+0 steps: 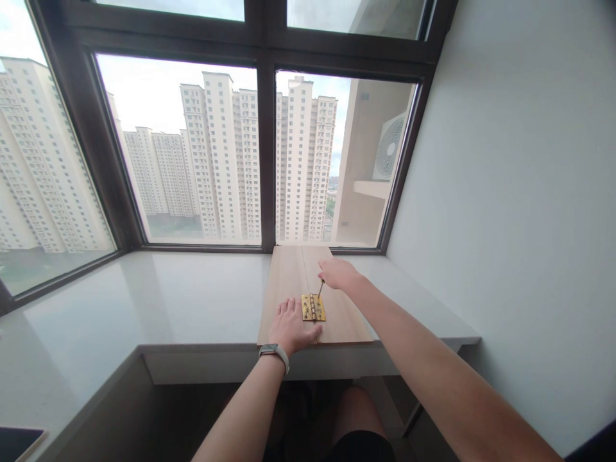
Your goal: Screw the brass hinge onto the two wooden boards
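A brass-coloured butt hinge (314, 308) lies opened flat across the seam between two light wooden boards (283, 273), with screws showing in its leaves. My right hand (339, 273) is closed around a screwdriver (321, 289); its shaft slants down to the upper part of the hinge's right leaf. Most of the handle is hidden in the fist. My left hand (291, 326) rests flat on the boards just left of and below the hinge, fingers stretched out and thumb reaching under the hinge's near edge. A band with a watch (274, 351) is on the left wrist.
The boards lie on a white windowsill counter (202, 295), reaching from its front edge to the dark window frame (267, 160). A pale wall (505, 192) rises on the right. A dark flat object (19, 443) sits at the lower left corner. My knees are below the counter.
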### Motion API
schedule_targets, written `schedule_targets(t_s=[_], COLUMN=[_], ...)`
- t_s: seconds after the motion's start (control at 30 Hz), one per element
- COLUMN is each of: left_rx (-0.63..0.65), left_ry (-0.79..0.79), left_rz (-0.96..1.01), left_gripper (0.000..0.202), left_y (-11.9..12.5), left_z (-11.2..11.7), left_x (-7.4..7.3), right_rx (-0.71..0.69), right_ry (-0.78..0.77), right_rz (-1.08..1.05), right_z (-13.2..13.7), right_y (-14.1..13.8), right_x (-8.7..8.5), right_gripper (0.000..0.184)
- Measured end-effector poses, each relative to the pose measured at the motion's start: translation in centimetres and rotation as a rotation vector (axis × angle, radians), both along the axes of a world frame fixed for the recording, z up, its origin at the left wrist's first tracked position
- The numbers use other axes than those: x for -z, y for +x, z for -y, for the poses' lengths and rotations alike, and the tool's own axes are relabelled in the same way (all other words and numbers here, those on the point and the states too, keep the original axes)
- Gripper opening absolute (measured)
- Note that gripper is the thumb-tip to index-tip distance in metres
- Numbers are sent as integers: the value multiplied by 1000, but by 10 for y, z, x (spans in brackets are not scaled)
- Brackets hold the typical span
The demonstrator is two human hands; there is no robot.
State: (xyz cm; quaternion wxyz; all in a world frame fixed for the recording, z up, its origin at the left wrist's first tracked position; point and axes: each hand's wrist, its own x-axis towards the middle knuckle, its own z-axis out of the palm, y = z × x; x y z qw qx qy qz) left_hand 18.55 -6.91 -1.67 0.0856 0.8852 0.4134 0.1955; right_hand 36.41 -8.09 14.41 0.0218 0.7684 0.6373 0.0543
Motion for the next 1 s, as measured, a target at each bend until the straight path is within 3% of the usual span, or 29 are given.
schedule_targets(t_s=[0.13,0.5,0.77,1.0], left_rx=[5,7,9,-2], left_ry=[10,-31,-65,-46], left_rz=[7,-13,-49,-36], left_gripper=[102,100,102,102], left_y=[0,-1,-2,-1], left_z=[-1,1,5,4], left_x=[1,-3,-11,-8], right_rx=[46,-32,99,32], right_ry=[-12,-37,-13,-46], right_rz=[-6,-13,-28,-29], right_z=[-3,1,-3,-4], right_y=[0,-2,-10,-7], right_x=[1,-6,-3,-3], right_gripper=[38,14,46,24])
